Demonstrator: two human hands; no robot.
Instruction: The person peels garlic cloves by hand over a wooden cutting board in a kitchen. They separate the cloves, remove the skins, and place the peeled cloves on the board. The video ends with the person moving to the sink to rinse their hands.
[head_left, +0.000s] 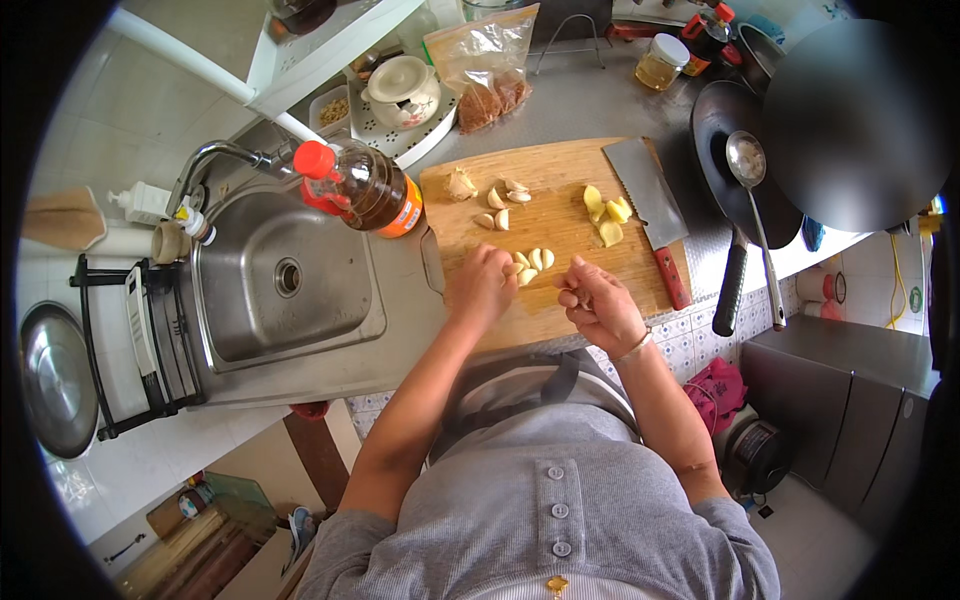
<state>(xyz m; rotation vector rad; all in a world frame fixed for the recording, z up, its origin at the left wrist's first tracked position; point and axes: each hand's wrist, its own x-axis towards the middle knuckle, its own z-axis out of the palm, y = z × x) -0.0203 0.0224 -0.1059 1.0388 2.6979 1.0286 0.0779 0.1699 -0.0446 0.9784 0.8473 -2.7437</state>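
My left hand (480, 283) rests at the near left of the wooden cutting board (555, 176), its fingertips closed on a pale garlic clove at the edge of a group of peeled garlic cloves (535, 259). To the right, my right hand (602, 304) is raised with curled fingers; something pale, perhaps garlic skin, shows between them, but it is too small to settle. Unpeeled garlic cloves (496, 199) lie farther back beside a partial garlic bulb (460, 184). Ginger slices (612, 234) sit at the board's right. A cleaver (652, 191) with a red handle lies along the right edge.
Left of the board stands a red-capped sauce bottle (360, 187), beside the steel sink (289, 330). A wok (712, 127) with a ladle (757, 202) across it is at the right. Behind are a lidded pot (403, 90), a zip bag (487, 75) and a glass jar (661, 64).
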